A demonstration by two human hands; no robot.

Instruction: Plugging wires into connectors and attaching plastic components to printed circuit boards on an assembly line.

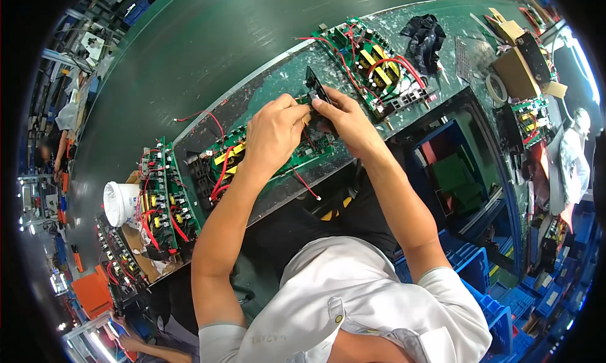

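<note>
Above a green circuit board (pixel 303 150), my two hands meet around a small black panel-like part (pixel 314 84). My right hand (pixel 346 120) grips the part's edge between thumb and fingers. Pinched fingers of my left hand (pixel 271 133) press close against its near side; what they hold, if anything, is hidden. The board lies on the bench below with yellow-wrapped transformers (pixel 233 156) and red wires (pixel 222 179) at its left end. Another board (pixel 372 66) with yellow transformers and red wires lies beyond my right hand.
Several populated boards (pixel 165 199) stand at the left beside a white bucket (pixel 121 203). A crumpled black bag (pixel 424 38), a tape roll (pixel 496 88) and a cardboard box (pixel 517 73) sit at the right. Blue crates (pixel 473 268) stand below. Another person's arm (pixel 154 350) shows at lower left.
</note>
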